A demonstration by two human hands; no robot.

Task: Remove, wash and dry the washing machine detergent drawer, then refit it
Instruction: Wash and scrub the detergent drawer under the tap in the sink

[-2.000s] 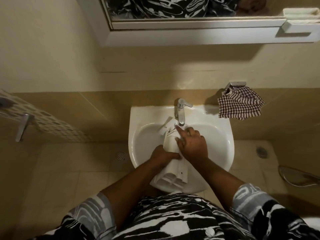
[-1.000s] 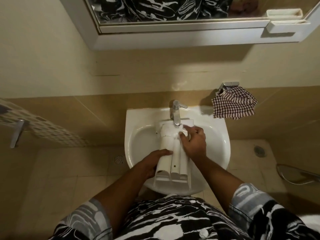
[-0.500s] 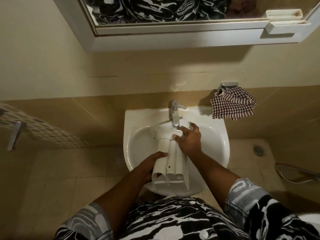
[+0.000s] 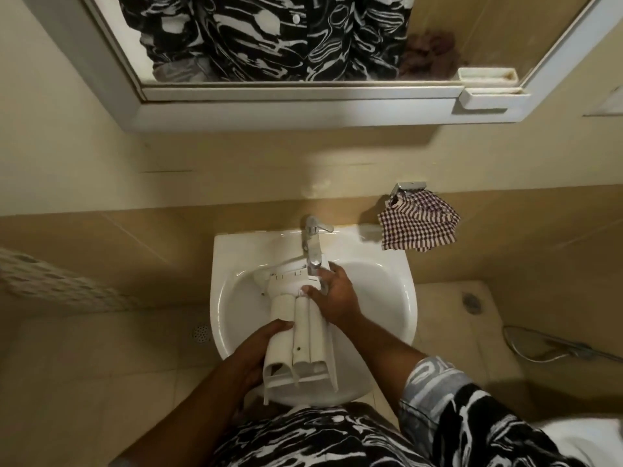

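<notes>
We see the white detergent drawer (image 4: 300, 332) held lengthwise over the white sink (image 4: 381, 298), its rounded underside channels facing up. Its far end sits under the spout of the chrome tap (image 4: 313, 244), and its near, open end reaches out over the sink's front rim, close to the patterned shirt (image 4: 320, 439).

The left hand (image 4: 253, 352) grips the drawer along its left side near the near end, with its fingers (image 4: 274, 327) curled round the edge of the plastic. The right hand (image 4: 337, 298) holds the far part of the drawer from the right. Its thumb (image 4: 309, 291) lies across the top surface and the other fingers wrap round the right edge just beside the tap spout. Both hands are closed on the drawer, and neither is spread wide. We cannot tell whether water is running from the tap.

On the wall to the right of the tap, a checked cloth (image 4: 418, 224) hangs from a metal hook (image 4: 409, 187), apart from the sink. Above, a white-framed mirror (image 4: 269, 35) reflects the same black and white shirt. On the tiled floor (image 4: 101, 365), a small round drain (image 4: 200, 332) shows to the left of the sink, and a metal hose (image 4: 556, 345) lies to the far right.
</notes>
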